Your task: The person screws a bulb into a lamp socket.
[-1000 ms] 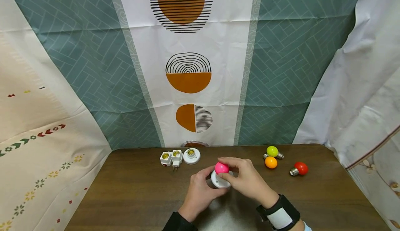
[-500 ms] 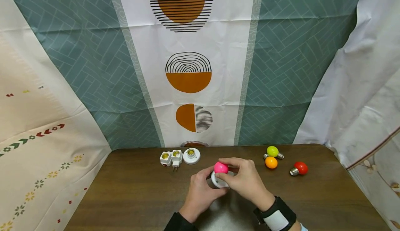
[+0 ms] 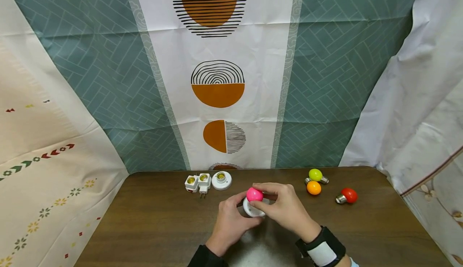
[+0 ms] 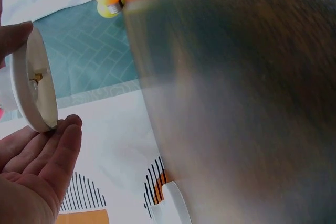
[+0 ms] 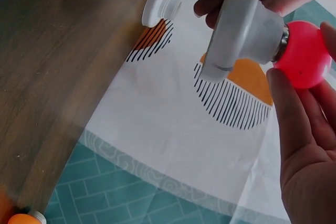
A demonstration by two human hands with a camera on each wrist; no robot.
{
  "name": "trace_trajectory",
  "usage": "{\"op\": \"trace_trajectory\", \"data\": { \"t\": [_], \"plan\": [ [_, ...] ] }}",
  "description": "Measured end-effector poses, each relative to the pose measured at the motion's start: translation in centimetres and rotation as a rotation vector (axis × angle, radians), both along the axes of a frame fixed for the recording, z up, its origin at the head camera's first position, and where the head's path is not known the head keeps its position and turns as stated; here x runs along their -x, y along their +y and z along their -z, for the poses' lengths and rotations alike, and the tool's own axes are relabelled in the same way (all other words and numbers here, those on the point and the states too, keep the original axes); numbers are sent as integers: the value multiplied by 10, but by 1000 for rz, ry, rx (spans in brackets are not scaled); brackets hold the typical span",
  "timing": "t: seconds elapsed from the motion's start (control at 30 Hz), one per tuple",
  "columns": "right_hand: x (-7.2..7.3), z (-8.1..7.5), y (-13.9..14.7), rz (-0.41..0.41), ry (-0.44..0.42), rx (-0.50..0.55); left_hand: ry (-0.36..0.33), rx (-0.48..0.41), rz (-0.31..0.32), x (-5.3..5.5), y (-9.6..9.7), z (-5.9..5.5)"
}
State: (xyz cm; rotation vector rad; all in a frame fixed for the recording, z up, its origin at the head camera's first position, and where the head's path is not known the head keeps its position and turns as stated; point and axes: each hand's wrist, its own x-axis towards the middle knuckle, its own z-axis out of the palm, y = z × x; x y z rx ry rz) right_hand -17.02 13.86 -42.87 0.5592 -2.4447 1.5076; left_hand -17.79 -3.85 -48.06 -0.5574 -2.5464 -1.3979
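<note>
My left hand (image 3: 232,221) grips a round white lamp holder (image 3: 252,208) by its rim, thumb on one side and fingers on the other. In the left wrist view the holder's hollow underside (image 4: 46,85) faces the camera. A pink light bulb (image 3: 255,194) sits in the socket end of the holder. My right hand (image 3: 285,206) pinches the pink bulb between thumb and fingers. In the right wrist view a narrow band of the bulb's metal screw base (image 5: 282,44) shows between the pink globe and the holder. Both things are held above the table.
At the table's back edge stand two square white plug-in sockets (image 3: 198,182) and another round lamp holder (image 3: 222,180). To the right lie a yellow-green bulb (image 3: 315,174), an orange bulb (image 3: 313,187) and a red bulb (image 3: 349,195). A patterned cloth (image 3: 325,78) hangs behind the brown table (image 3: 152,219).
Both hands have shifted very slightly left with the holder and the pink bulb. The right wrist dipped left and came partly back. Each hand keeps its hold.
</note>
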Motion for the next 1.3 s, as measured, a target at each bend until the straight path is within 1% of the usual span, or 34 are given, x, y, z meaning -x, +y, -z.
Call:
{"op": "trace_trajectory", "data": {
  "t": [0.2,0.4,0.57,0.73,0.9,1.0,1.2,1.3],
  "plan": [
    [-1,1,-2,41,35,-6,7,23,-22,-1,0,-3],
    [0,0,-3,51,25,-8,-2,43,-25,0,0,-2],
    [1,-1,-2,71,29,-28,32,91,-36,2,-1,-1],
    [2,-3,-1,90,40,-41,29,80,-33,3,-3,-1],
    [2,-3,1,78,38,-68,20,80,-28,2,-3,-2],
    [1,-2,1,54,47,-87,21,83,-35,2,-4,-1],
    [2,-3,5,13,73,-156,58,90,-57,3,-5,2],
    [3,-6,9,5,58,-182,71,83,-61,4,-6,3]
  ]
}}
